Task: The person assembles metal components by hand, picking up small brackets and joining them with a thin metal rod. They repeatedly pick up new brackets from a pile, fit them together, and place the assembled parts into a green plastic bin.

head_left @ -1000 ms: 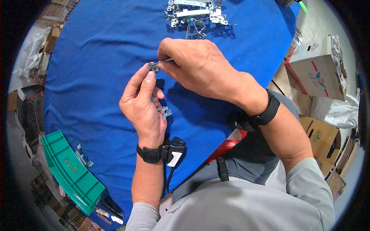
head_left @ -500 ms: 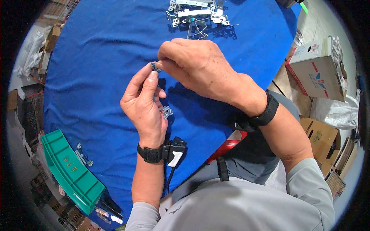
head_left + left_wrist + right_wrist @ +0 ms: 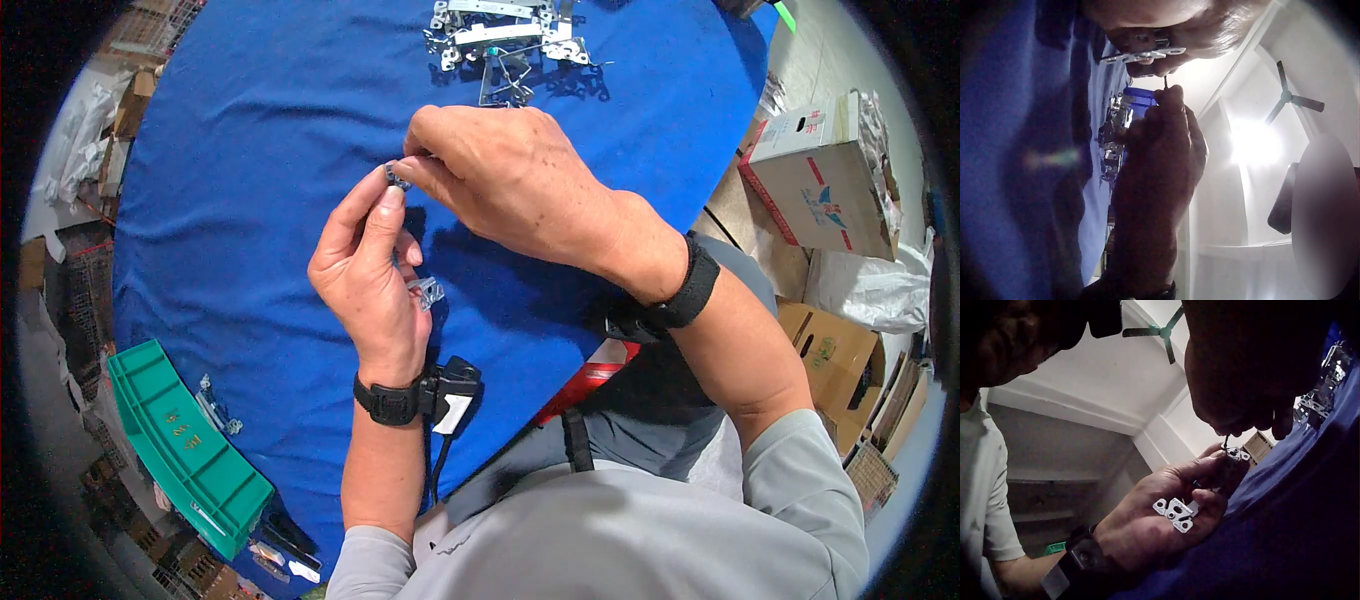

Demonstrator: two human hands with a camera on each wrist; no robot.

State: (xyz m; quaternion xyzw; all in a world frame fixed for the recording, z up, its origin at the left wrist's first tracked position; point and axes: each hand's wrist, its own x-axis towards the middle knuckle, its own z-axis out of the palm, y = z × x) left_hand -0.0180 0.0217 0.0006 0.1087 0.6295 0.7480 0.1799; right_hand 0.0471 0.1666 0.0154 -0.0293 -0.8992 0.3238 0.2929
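Note:
My left hand point(image 3: 370, 270) pinches a small metal plate point(image 3: 397, 178) between thumb and forefinger. In the right wrist view this plate point(image 3: 1236, 453) shows screw holes at the fingertips. A second winged metal plate point(image 3: 1174, 514) with screw holes lies against the left palm, by the curled lower fingers; the head view shows it point(image 3: 428, 293) at the palm's edge. My right hand point(image 3: 520, 180) is just over the pinched plate, thumb and forefinger close together on a thin dark rod point(image 3: 1227, 442) that points down at the plate. Most of the rod is hidden by the right fingers.
Several metal brackets point(image 3: 500, 40) lie at the far side of the blue cloth point(image 3: 250, 200). A green tray point(image 3: 190, 440) stands at the left edge, with loose metal parts point(image 3: 218, 408) beside it. Cardboard boxes point(image 3: 825, 180) stand on the floor to the right.
Both hands shift slightly right and then back left. The rod seen between the right fingers and the plate a second ago is now covered in the head view, with the right fingertips nearer the plate.

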